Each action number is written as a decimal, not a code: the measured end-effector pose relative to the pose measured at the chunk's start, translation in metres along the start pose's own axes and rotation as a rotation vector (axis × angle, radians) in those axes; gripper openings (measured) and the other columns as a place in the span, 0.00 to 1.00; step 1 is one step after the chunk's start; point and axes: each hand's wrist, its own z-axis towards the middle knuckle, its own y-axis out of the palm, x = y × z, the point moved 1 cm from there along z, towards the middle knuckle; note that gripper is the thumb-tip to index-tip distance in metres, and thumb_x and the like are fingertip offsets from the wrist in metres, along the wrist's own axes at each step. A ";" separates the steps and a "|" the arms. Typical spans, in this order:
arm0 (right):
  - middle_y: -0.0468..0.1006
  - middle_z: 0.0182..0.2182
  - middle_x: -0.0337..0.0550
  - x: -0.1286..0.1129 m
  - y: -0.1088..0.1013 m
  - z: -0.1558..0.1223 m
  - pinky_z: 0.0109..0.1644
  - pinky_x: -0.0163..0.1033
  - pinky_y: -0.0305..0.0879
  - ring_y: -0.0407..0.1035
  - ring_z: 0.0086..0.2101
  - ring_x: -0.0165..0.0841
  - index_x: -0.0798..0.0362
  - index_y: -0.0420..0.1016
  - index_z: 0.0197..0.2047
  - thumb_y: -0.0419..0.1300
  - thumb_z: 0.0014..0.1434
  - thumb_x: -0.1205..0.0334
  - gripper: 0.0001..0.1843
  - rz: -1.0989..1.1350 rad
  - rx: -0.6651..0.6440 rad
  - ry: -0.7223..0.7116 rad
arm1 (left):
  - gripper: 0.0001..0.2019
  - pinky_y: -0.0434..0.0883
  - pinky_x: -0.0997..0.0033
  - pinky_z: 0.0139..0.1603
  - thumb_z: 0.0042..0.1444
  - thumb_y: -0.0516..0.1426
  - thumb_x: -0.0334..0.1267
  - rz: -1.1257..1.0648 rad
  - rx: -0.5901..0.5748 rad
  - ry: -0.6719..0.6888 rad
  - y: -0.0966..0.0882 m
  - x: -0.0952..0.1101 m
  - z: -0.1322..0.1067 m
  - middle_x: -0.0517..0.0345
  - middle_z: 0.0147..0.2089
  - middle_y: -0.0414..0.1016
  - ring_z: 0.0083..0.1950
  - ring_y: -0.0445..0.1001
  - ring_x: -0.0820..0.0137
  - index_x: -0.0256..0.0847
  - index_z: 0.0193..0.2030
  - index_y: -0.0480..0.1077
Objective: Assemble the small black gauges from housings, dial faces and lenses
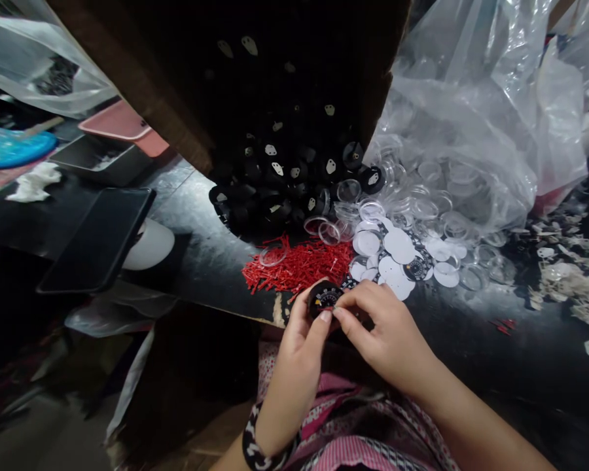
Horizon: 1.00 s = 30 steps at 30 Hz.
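My left hand (302,340) is closed around a small round black gauge housing (324,297) with a printed dial face, held at the table's near edge. My right hand (380,324) pinches at the same housing from the right, thumb and forefinger pressed on its rim. Just beyond lies a heap of thin red pointers (299,265). White dial discs (397,252) lie scattered to the right of them. Farther back sits a pile of black housings (285,183) and clear round lens covers (353,203).
A tilted cardboard box (186,98) spills the black housings. A large clear plastic bag (471,111) holds more lens covers. A dark phone (101,239) lies at left, with trays (120,124) behind it. White punched scraps (569,275) litter the right side.
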 end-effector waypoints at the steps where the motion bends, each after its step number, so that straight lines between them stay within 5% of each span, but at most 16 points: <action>1: 0.74 0.32 0.38 -0.001 0.000 0.000 0.43 0.41 0.56 0.67 0.35 0.33 0.51 0.71 0.34 0.57 0.63 0.66 0.05 -0.016 -0.007 0.026 | 0.17 0.68 0.62 0.61 0.57 0.60 0.42 0.004 -0.031 0.000 0.001 -0.003 0.000 0.58 0.56 0.75 0.58 0.73 0.61 0.52 0.54 0.70; 17: 0.71 0.27 0.35 -0.009 0.001 -0.012 0.35 0.36 0.57 0.65 0.30 0.30 0.51 0.65 0.28 0.56 0.62 0.69 0.10 0.081 -0.031 0.119 | 0.13 0.69 0.66 0.59 0.56 0.60 0.35 0.252 -0.054 0.178 -0.001 0.012 -0.015 0.59 0.51 0.79 0.56 0.75 0.62 0.49 0.48 0.74; 23: 0.67 0.21 0.32 -0.008 -0.002 -0.012 0.27 0.35 0.53 0.60 0.23 0.27 0.51 0.62 0.23 0.58 0.60 0.66 0.15 0.095 -0.050 0.184 | 0.15 0.68 0.64 0.61 0.52 0.63 0.35 0.214 -0.100 0.090 -0.006 0.016 -0.012 0.58 0.53 0.78 0.57 0.74 0.59 0.49 0.48 0.76; 26: 0.69 0.22 0.34 -0.004 -0.008 -0.009 0.29 0.35 0.55 0.62 0.25 0.28 0.51 0.65 0.24 0.58 0.60 0.65 0.13 0.036 -0.036 0.077 | 0.17 0.68 0.62 0.62 0.56 0.61 0.39 0.093 -0.187 -0.071 -0.010 0.013 -0.007 0.58 0.56 0.76 0.60 0.72 0.59 0.51 0.53 0.73; 30: 0.76 0.34 0.44 0.000 -0.008 -0.005 0.42 0.41 0.59 0.68 0.36 0.34 0.54 0.73 0.42 0.54 0.64 0.67 0.07 -0.179 -0.021 -0.166 | 0.20 0.69 0.60 0.62 0.56 0.61 0.42 0.038 -0.209 -0.167 -0.014 0.007 -0.003 0.60 0.59 0.74 0.61 0.71 0.59 0.55 0.57 0.71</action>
